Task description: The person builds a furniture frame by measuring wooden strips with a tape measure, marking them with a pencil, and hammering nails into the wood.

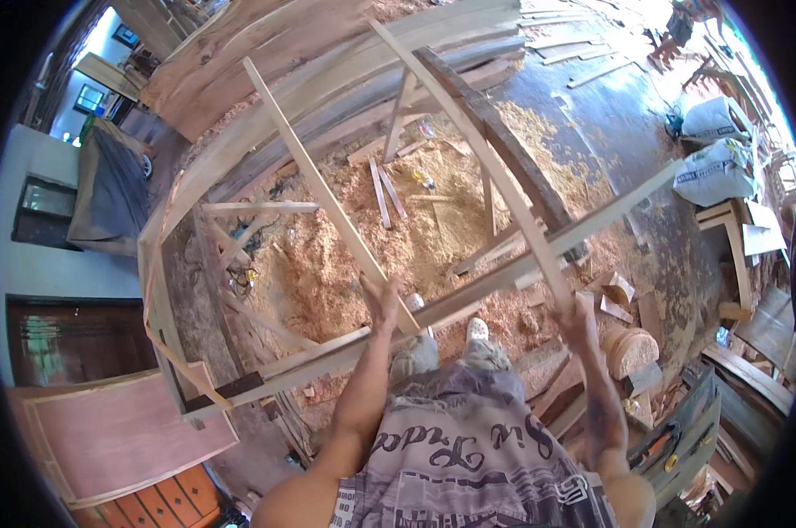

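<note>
My left hand [380, 299] is closed round the near end of a pale wooden slat [306, 163] that slants away to the upper left. My right hand [576, 319] grips the lower end of a second pale slat [468, 141], which reaches up toward the top. Both slats cross a long horizontal timber rail [619, 202] that runs from lower left to upper right in front of me. The rail is part of a large wooden frame [163, 343] standing over sawdust and shavings [301, 264], with short offcuts among them. My feet in pale clogs show below the rail.
A wide timber panel [204, 88] spans the back. Stacked white sacks [713, 169] and leaning boards [750, 370] crowd the right. A pinkish plywood board [108, 422] is at lower left, a covered object [108, 194] at left. Another person [679, 26] is at far upper right, near scattered planks.
</note>
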Tool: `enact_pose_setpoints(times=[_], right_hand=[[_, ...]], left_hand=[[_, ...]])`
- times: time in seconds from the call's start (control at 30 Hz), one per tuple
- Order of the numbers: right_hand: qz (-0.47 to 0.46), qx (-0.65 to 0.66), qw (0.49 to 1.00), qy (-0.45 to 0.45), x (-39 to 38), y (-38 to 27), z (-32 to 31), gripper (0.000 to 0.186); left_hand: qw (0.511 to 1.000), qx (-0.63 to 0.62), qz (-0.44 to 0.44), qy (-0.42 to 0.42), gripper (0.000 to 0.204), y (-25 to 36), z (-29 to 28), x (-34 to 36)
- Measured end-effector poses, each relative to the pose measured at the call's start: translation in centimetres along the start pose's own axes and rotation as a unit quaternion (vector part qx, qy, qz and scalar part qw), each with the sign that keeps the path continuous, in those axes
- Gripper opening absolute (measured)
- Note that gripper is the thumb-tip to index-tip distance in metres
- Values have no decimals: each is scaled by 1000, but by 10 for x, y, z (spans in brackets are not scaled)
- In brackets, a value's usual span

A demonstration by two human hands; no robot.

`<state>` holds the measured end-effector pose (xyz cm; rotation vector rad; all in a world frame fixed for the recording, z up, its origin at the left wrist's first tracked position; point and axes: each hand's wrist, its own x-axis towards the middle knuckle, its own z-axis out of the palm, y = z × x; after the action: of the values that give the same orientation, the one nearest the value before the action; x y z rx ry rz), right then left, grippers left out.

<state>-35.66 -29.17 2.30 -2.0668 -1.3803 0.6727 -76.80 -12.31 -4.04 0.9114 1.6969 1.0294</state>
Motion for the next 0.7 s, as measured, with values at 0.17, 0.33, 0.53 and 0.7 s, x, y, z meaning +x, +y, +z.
enact_pose_setpoints(times=[0.17,0.33,0.53,0.7], right_hand=[[10,5,998,-54,107,-9,0,62],[-106,-96,989,45,141,13,-24,70],[-67,-147,985,-59,78,74,-33,60],[37,-93,995,-21,32,34,-65,54]], left_hand=[[996,63,37,59,84,-21,-64,49],[994,95,-36,31,65,27,-43,15],[995,-12,-79,52,75,-14,-114,-10],[983,175,-48,26,79,38,-83,-87]])
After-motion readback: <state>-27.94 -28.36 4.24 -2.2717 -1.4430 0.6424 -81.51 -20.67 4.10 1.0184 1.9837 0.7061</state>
